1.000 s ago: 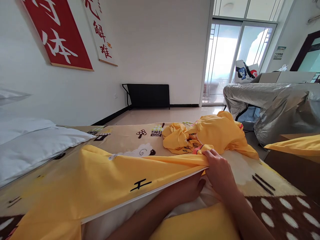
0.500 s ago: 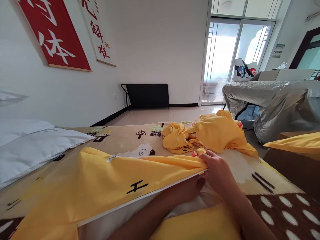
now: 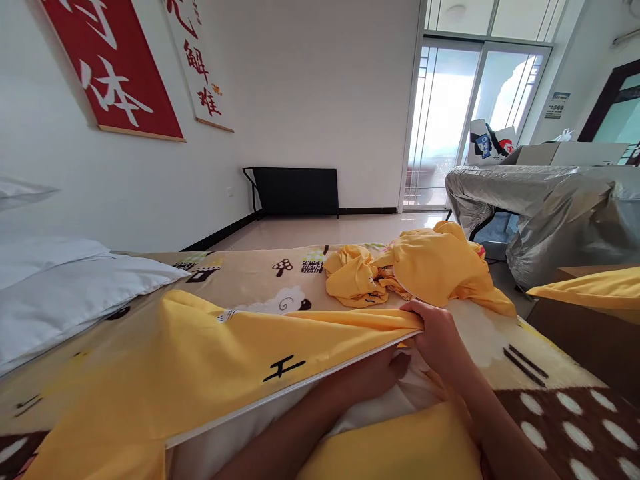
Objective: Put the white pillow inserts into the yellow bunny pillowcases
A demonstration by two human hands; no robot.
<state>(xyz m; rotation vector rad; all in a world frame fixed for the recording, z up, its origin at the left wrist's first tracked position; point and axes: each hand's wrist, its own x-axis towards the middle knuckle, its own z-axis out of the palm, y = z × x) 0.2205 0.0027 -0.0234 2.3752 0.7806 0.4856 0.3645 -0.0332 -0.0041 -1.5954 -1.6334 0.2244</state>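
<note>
Moved: right hand (image 3: 441, 337), slightly rightward since the last frame.
Right fingers (image 3: 423, 312): pinching the yellow cover (image 3: 240, 350) at its gathered end.
Left hand (image 3: 380, 372): under the cover's white edge; finger closure, cannot tell.
Yellow cover: across the patterned blanket (image 3: 250, 270).
Room: blanket between white pillow (image 3: 110, 283) and cloth pile (image 3: 433, 267).

Smooth matt cloth cover (image 3: 225, 373), fuzzy blanket (image 3: 550, 407), glossy crinkled sheeting (image 3: 560, 220)

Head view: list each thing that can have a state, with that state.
Cover, open edge stretched
Right hand, gripping the cover
Left hand, partly hidden, grip unclear
Cloth heap, crumpled
White pillow, lying flat
Black panel, upright
Red scroll, hanging
White scroll, hanging
Sliding door, seemingly shut
Silver sheet, draped
</note>
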